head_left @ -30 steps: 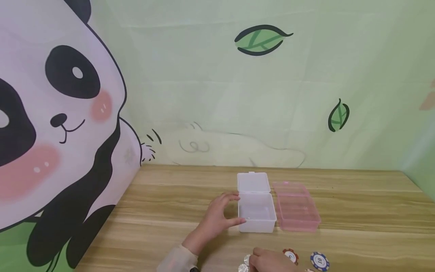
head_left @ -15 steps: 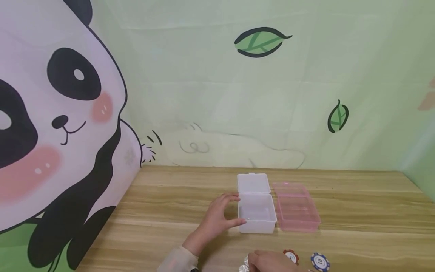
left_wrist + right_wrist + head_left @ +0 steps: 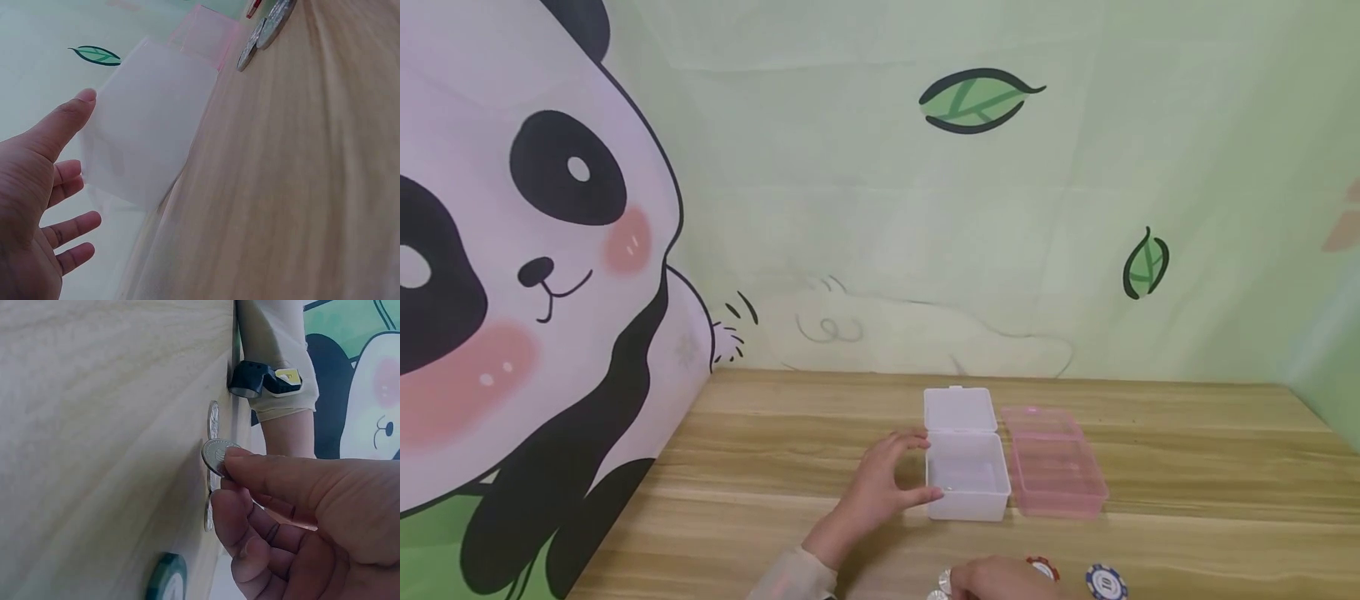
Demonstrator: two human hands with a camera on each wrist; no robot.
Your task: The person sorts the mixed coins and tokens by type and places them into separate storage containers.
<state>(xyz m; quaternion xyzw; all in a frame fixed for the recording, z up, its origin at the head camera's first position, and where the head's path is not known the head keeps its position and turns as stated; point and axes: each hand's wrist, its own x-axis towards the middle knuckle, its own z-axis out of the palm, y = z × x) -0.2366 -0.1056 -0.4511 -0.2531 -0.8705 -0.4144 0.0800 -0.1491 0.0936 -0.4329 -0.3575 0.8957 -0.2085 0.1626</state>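
Observation:
An open white plastic box (image 3: 967,504) stands on the table with its hinged lid (image 3: 958,410) laid back. My left hand (image 3: 880,483) is at its left side, thumb at the near corner and fingertips by the back one. In the left wrist view the fingers (image 3: 75,228) are spread and loosely bent beside the box wall (image 3: 147,125). At the table's front, my right hand (image 3: 1003,579) pinches a silver coin (image 3: 215,456) between thumb and forefinger, its other fingers curled. More silver coins (image 3: 214,417) lie flat behind it on the table.
A pink translucent box (image 3: 1063,503), lid back, stands just right of the white one. Near the front lie a red-rimmed poker chip (image 3: 1043,568) and a blue-rimmed one (image 3: 1107,582). A green chip (image 3: 170,581) shows in the right wrist view. A panda-print cloth wall (image 3: 850,208) closes the back.
The head view has tipped up slightly, so everything sits a little lower. My right hand has dipped slightly over the coins. The left hand has stayed at the white box.

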